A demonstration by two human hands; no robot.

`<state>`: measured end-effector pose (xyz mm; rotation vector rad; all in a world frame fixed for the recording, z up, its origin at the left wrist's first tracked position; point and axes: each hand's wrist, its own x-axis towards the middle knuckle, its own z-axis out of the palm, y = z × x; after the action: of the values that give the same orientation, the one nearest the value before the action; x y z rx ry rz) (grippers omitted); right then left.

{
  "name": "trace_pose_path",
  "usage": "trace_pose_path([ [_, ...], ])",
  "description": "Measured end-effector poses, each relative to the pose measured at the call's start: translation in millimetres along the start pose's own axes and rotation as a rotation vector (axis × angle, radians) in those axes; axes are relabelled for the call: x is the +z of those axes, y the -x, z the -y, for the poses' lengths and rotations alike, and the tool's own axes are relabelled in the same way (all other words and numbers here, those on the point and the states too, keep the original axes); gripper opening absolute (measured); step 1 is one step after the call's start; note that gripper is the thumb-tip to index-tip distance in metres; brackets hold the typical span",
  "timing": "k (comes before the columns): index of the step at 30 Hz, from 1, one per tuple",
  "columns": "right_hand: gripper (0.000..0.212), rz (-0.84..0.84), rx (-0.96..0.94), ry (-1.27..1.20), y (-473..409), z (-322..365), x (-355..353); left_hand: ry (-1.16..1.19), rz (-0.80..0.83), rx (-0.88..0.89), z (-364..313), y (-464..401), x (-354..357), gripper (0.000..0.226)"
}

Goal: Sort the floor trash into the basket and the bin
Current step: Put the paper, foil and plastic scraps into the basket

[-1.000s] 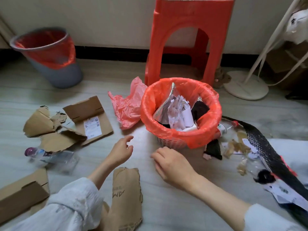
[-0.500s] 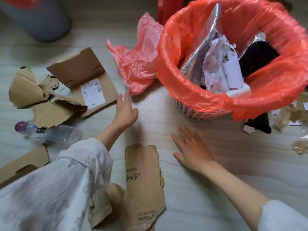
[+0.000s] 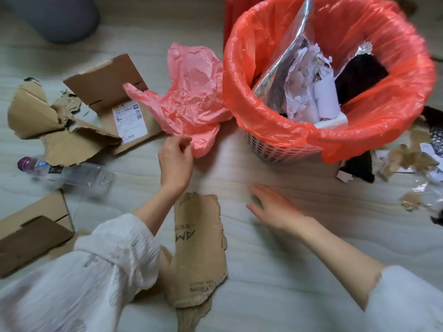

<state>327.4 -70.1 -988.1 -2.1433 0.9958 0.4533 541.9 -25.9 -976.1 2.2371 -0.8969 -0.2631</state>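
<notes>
My left hand (image 3: 176, 161) is at the near edge of the pink plastic bag (image 3: 191, 97), fingers curled and pinching the crumpled film — it looks gripped, though I can't fully confirm the thumb has closed. Right hand (image 3: 273, 207) is flat and open on the floor, holding nothing, near the base of the basket (image 3: 282, 149).

Step in hand, as I read it: picking up the pink bag. It lies on the floor touching the basket's left side, partly over the labelled cardboard box (image 3: 112, 92).

Basket already holds foil, paper and dark scraps inside its orange liner. The grey bin (image 3: 60, 17) is well apart at far left, mostly out of frame.

Next move — lift the bag clear of the cardboard, bunch it so it doesn't trail, then drop it in whichever container takes plastic. Film is light and will billow. The clear bottle (image 3: 69, 173) and torn cardboard strip (image 3: 199, 245) are not yet sorted.
</notes>
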Motion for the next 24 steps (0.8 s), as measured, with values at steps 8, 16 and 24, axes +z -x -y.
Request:
trace_pose_path([
  [8,0.048,0.098,0.393,-1.369,31,45,18,0.135,0.254,0.181,-19,141,-33,0.019],
  [16,0.023,-0.288,0.391,-0.819,122,69,-4,0.071,0.336,0.428,-63,190,-104,0.012],
  [24,0.033,-0.381,0.056,-0.14,270,91,-89,-0.216,0.575,0.438,-122,188,-176,0.126],
])
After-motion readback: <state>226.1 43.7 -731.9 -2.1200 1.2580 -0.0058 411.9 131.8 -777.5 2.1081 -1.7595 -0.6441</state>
